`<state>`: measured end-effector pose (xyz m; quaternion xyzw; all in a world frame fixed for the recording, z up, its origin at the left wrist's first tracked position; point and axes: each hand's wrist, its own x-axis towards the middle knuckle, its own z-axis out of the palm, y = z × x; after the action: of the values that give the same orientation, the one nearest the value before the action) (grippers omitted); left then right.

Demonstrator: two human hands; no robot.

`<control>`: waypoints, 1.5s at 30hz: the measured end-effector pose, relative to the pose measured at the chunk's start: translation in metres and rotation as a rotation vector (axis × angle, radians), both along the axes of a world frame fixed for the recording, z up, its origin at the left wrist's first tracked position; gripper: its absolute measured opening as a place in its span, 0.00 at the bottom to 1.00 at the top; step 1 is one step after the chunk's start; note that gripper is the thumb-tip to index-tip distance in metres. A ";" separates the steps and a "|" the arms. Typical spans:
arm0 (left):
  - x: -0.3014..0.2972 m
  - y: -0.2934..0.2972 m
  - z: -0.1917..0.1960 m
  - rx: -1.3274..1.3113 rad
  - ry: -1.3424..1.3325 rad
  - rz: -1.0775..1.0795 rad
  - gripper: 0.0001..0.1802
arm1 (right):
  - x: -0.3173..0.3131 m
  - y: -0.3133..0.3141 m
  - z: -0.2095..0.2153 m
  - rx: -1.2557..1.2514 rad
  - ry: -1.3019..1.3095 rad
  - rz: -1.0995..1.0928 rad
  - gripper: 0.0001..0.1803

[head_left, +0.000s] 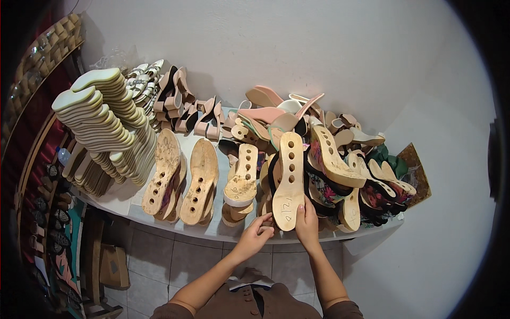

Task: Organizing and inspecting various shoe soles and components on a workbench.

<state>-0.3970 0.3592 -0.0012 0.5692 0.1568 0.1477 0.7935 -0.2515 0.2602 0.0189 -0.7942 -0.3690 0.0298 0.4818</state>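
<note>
A pale wooden shoe last point(290, 175) with a row of round holes and handwriting on its wide end stands in front of me. Its lower right edge is gripped by my right hand point(307, 226), thumb on the upper face, other fingers mostly hidden behind. My left hand point(254, 237) is at the lower left edge, fingers bent and apart, seemingly touching it lightly. Black material shows along the last's left side. Close by on the left is another wooden last point(245, 173); to the right, one leans over floral straps point(325, 187).
A white table point(123, 204) carries paired lasts point(200, 178), tall stacks of cream soles point(93, 114) and pink block-heeled sandals point(208, 119). Pink soles point(263, 114) are heaped behind the lasts. An open carton point(417, 170) stands at the right end, shelves of shoes point(56, 228) at left.
</note>
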 end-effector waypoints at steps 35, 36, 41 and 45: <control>0.004 -0.010 -0.009 0.149 0.010 0.093 0.25 | -0.015 -0.010 0.000 0.100 0.208 -0.018 0.28; 0.004 -0.011 -0.010 0.143 0.001 0.121 0.25 | -0.016 -0.011 0.001 0.102 0.208 -0.018 0.28; 0.005 -0.012 -0.013 0.180 -0.009 0.151 0.25 | -0.017 -0.017 0.000 0.088 0.280 -0.007 0.27; 0.003 -0.012 -0.012 0.217 -0.001 0.148 0.25 | -0.021 -0.017 -0.004 0.115 0.285 0.000 0.27</control>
<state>-0.3945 0.3470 -0.0131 0.6386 0.1813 0.2223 0.7140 -0.2725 0.2436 0.0144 -0.7530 -0.2980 0.1213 0.5740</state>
